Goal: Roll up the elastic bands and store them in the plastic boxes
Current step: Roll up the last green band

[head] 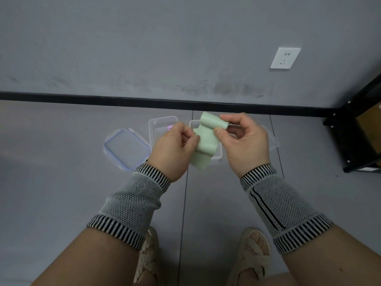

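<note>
A pale green elastic band (206, 141) hangs between both hands above the floor. My left hand (173, 149) pinches its left edge between thumb and fingers. My right hand (245, 141) pinches the upper part, where the band curls over. The loose lower end dangles down. Beneath the hands stand two clear plastic boxes on the floor: the left box (153, 123) holds something purple, and the right box (218, 155) is mostly hidden behind the band and my hands.
A clear lid with bluish clips (125, 148) lies left of the boxes; another lid (273, 141) peeks out on the right. A black shelf frame (354, 137) stands at the right by the wall. A white wall socket (285, 57) is above. My sandalled feet (253, 256) are below.
</note>
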### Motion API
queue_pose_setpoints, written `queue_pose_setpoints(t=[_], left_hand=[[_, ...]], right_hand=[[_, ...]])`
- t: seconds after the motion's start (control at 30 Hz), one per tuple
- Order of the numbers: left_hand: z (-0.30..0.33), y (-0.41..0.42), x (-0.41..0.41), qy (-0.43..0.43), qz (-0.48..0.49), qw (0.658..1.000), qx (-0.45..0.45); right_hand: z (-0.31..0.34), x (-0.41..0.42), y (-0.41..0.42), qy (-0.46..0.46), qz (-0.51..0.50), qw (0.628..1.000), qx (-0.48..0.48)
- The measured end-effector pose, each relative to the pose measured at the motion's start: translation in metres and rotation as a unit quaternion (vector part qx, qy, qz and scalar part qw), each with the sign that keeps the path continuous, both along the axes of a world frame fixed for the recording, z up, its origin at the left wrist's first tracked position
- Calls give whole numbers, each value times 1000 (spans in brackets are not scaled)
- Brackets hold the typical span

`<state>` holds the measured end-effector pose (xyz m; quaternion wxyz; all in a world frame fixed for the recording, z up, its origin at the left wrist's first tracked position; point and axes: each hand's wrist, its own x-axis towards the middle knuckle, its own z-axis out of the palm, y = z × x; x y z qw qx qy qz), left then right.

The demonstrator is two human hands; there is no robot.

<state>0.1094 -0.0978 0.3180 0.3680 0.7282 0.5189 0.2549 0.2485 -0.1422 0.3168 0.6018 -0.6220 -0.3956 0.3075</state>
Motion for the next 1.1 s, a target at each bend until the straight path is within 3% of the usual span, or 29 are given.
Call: queue_pose_setpoints(t=[0.2, 0.47, 0.67, 0.8, 1.0, 1.1], left_hand=[[-5, 3, -9, 90, -53, 992, -68], [5, 1, -12, -18, -20, 996, -89], [5, -1, -9, -107, -15, 973, -203], [5, 1, -8, -98, 12, 977, -188], [-1, 3, -14, 43, -53, 987, -145], [-3, 4, -11, 10, -53, 991, -119]], right_hand=[[-1, 8, 3, 8, -42, 999, 7], [-2, 14, 3, 21, -65, 998, 9], [-4, 16, 4, 7, -79, 997, 4], [-4, 14, 3, 7, -79, 997, 3], [-3, 15, 4, 93, -24, 995, 2], [-1, 14, 3, 129, 26, 991, -10]])
